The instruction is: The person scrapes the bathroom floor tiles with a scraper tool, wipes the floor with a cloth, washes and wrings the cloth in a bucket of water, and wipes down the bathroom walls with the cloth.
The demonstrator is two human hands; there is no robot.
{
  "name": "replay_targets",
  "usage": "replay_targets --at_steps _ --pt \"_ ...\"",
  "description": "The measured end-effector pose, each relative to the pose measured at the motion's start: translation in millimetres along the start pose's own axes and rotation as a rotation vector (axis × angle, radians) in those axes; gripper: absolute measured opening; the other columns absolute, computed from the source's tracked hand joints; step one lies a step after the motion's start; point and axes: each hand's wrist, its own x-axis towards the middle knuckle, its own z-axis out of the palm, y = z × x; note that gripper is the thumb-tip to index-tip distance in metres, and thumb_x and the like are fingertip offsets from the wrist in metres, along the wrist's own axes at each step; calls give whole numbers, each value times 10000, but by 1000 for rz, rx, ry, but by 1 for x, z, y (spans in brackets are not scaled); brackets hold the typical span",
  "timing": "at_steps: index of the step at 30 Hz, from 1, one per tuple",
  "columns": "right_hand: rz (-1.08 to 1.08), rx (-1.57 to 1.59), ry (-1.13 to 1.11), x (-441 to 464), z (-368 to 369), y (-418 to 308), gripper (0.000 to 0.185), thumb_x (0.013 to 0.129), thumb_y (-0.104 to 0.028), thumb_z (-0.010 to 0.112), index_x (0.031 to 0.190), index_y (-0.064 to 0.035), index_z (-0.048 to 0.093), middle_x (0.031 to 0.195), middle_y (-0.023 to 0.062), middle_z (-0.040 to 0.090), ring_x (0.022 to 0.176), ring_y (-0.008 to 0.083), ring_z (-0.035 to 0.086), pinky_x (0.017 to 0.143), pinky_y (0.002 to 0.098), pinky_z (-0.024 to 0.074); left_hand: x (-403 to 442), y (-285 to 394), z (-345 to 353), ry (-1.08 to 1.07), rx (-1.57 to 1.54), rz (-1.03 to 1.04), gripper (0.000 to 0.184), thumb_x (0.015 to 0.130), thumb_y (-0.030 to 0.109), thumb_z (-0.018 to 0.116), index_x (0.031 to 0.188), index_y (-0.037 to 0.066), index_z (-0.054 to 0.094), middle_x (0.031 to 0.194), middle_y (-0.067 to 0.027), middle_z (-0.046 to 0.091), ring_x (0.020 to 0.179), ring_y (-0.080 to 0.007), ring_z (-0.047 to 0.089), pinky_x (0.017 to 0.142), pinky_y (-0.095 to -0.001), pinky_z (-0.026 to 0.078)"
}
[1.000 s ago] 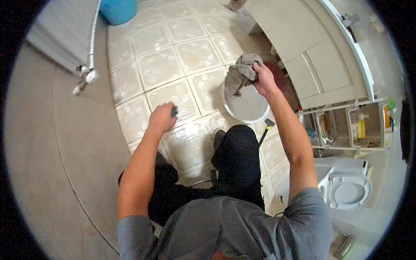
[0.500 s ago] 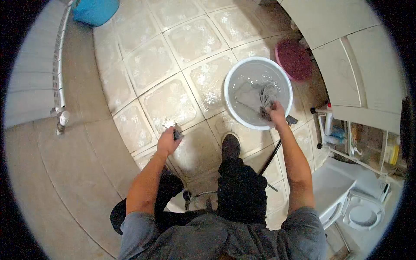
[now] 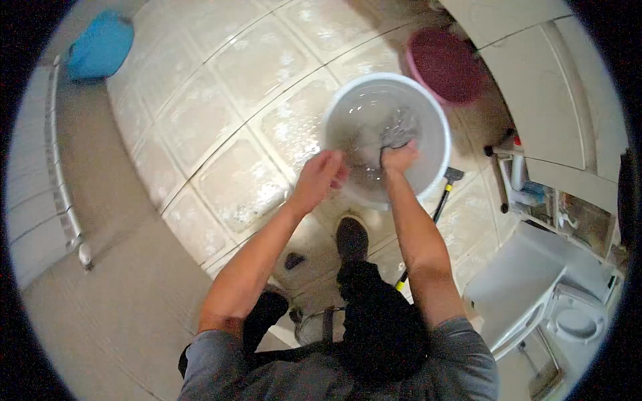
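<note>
So the grey cloth (image 3: 401,127) was down in the white basin (image 3: 386,77), sitting in murky water toward the far right part of it. The right hand (image 3: 401,158) was in there too, with its grip closed on the near edge of the cloth, though the fingertips were kinda hidden so I couldn't make out each finger. The left hand (image 3: 324,175) was right by the basin's near-left rim, a bit blurry, its grip loosely open with the fingers half curled. Couldn't really tell if it touched the rim or just hung over it.

The basin stood on a wet-looking tiled floor (image 3: 227,180), just past the person's dark shoe (image 3: 352,238). A small dark object (image 3: 294,259) lay on the tiles left of that shoe, too fuzzy to identify. A pink basin (image 3: 447,67) was just beyond the white one, on the right. A black and yellow handle (image 3: 441,202) ran along the near right side, partly behind the right forearm. Way off at the upper left was a blue bucket (image 3: 101,45).
</note>
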Motion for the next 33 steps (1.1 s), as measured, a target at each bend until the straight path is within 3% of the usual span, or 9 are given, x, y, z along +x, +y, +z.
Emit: replay_targets --at_steps 3,6,8,10,11,17,20,27,33 --pt "14 419 -478 15 -12 4 495 759 -15 718 1225 61 570 998 144 669 869 242 640 742 340 524 63 8 33 -92 -569 -216 625 983 558 430 1382 78 458 1372 -144 505 1171 -326 555 956 -549 460" --pt "-61 455 -571 -10 -53 -26 401 806 -105 756 1138 77 626 904 97 705 749 172 640 693 317 522 97 7 52 -245 -944 -449 658 967 607 419 1392 105 436 1388 -158 470 1236 -356 500 1021 -563 413" --pt "-206 329 -509 -32 -83 -56 457 796 -351 765 1046 24 689 981 248 695 923 365 684 813 409 527 100 24 60 -383 -1126 -522 669 950 629 440 1393 128 422 1377 -171 459 1268 -366 466 1060 -555 386" --pt "-300 320 -483 -44 -107 -78 348 825 -270 748 1003 23 689 887 180 691 813 254 651 726 362 513 94 41 62 -189 -991 -592 637 961 606 428 1383 128 436 1358 -171 480 1264 -365 467 1055 -540 403" --pt "-411 326 -459 -47 -118 -91 240 853 -189 731 959 22 689 793 112 687 703 142 619 640 314 499 94 41 63 -196 -990 -593 637 961 606 428 1383 128 436 1358 -171 480 1264 -365 467 1055 -540 403" --pt "-410 342 -471 -48 -146 -136 256 874 -236 699 863 18 672 703 180 646 653 206 611 642 352 482 128 -13 72 -333 -963 -101 461 1014 462 371 1271 111 524 1196 -158 591 1096 -346 585 945 -525 474" --pt "-317 295 -423 -41 -141 -142 324 914 -329 621 885 -13 691 781 225 673 742 406 661 669 446 504 104 5 81 -210 -1091 -204 449 1015 453 368 1244 106 538 1180 -153 599 1089 -331 589 939 -524 471" --pt "-178 142 -276 29 -70 -60 360 939 -352 577 866 -7 653 809 225 663 792 427 647 722 500 484 110 -6 88 55 -791 -323 543 1007 515 338 1336 111 491 1324 -148 538 1233 -336 498 1032 -518 395" --pt "-306 -179 26 8 -65 -14 504 871 -278 680 1257 14 540 1246 282 567 1169 418 550 980 487 444 118 -27 48 63 -853 -370 676 973 570 411 1448 90 392 1400 -153 494 1243 -360 497 1056 -563 374"
